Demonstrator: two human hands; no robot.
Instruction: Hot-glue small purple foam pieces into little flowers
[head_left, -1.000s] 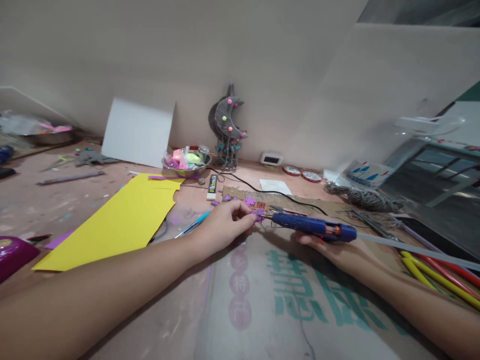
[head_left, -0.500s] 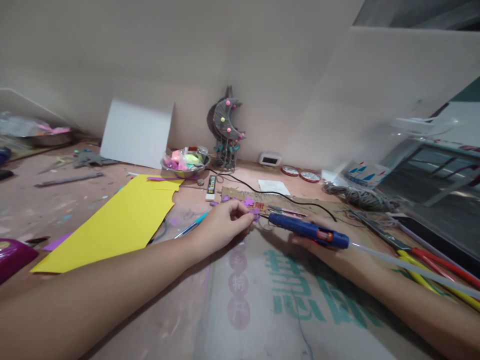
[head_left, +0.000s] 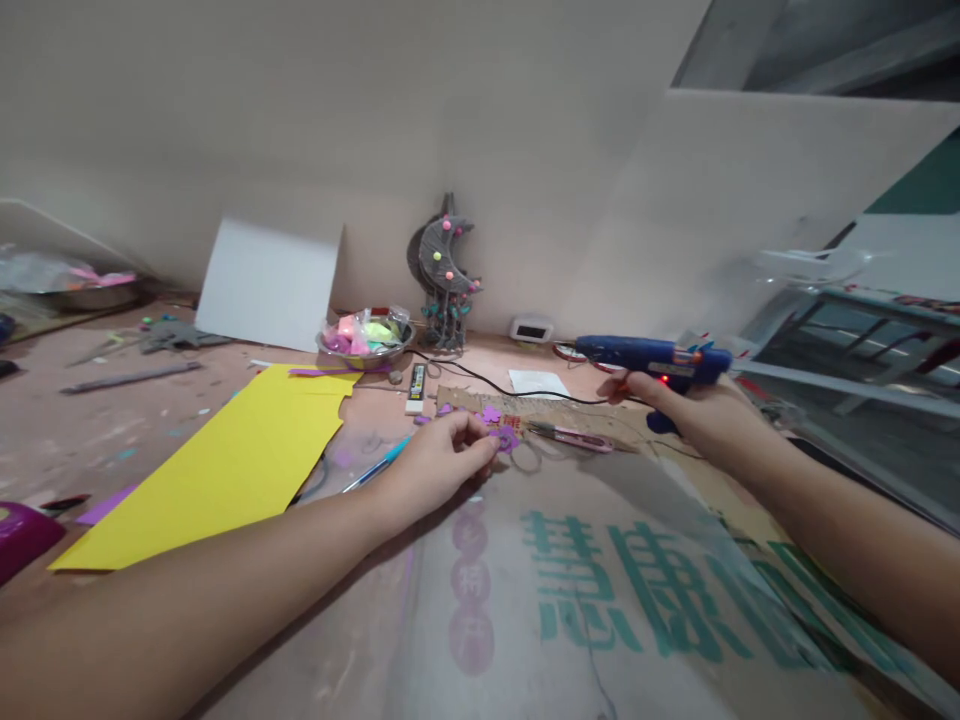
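My left hand pinches a small purple paper flower between thumb and fingers, low over the table. Another purple flower lies just beyond it on a strip of brown cardboard. My right hand is wrapped round the handle of a blue hot glue gun, raised at the right with its nozzle pointing left. A red light glows on the gun, and a clear glue stick sticks out behind it. A pink-handled thread snipper rests between the hands.
Yellow paper and a blue pen lie left of my left hand. Behind stand a metal bowl of bagged coloured clay, a grey moon ornament and a small white clock. A black cord crosses the back.
My right hand has lifted the glue gun up and to the right, away from the flower. My left hand still pinches the flower in nearly the same place.
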